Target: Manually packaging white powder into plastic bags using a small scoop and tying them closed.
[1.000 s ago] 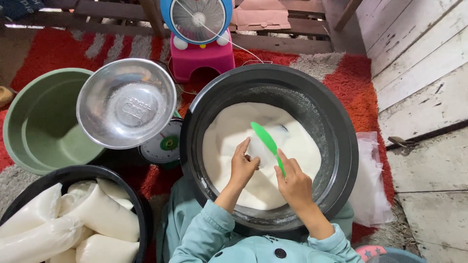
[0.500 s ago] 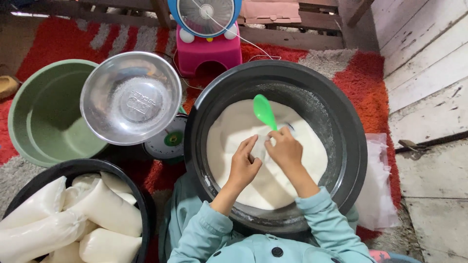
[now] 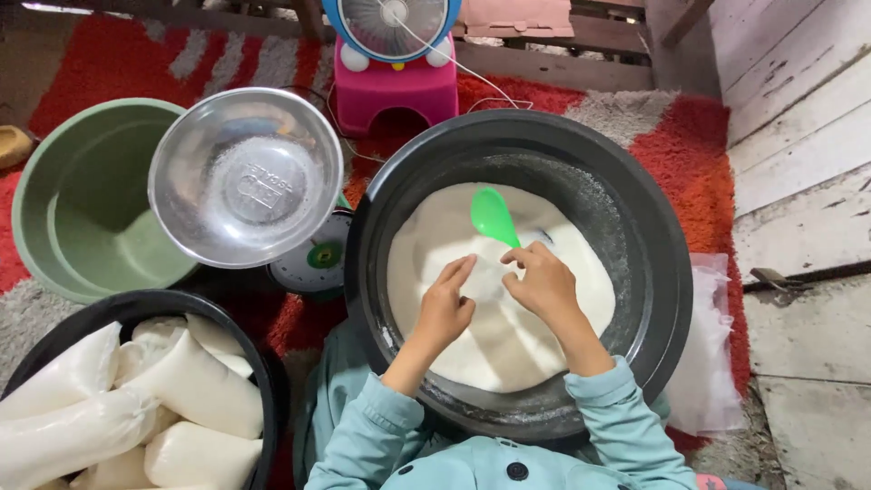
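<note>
From the head view we look straight down into a big black basin (image 3: pixel 662 299) that sits on a red and grey rug (image 3: pixel 689 136), and it is loaded with a mound of white powder (image 3: pixel 508 336) spread across the bottom. Our right hand (image 3: pixel 544 286) is down over the powder with the fingers curled in, and it has hold of a green plastic scoop (image 3: pixel 493 216), whose bowl pokes up and away from us above the knuckles. Our left hand (image 3: pixel 446 304) is just beside it, half open, fingers bent and pointing toward the right one, resting on the powder. Between the two hands we make out something thin and see-through, a clear bag perhaps, but we cannot tell whether the left fingers pinch it or only touch it. Both sleeves are pale teal.

Out to the left, a shiny steel bowl (image 3: pixel 245 177) with a dusting of white in its base stands on a small kitchen scale (image 3: pixel 313 259), whose dial peeks out under the rim. Beyond that sits a pale green tub (image 3: pixel 82 227). At the lower left, a second black basin (image 3: pixel 245 349) is packed with filled white bags (image 3: pixel 200 390), plump and lying across one another. At the top, a pink stool (image 3: pixel 395 86) carries a small blue fan (image 3: pixel 390 18). To the right, crumpled clear plastic (image 3: pixel 708 363) lies against the big basin by the pale wooden boards (image 3: pixel 798 181).
</note>
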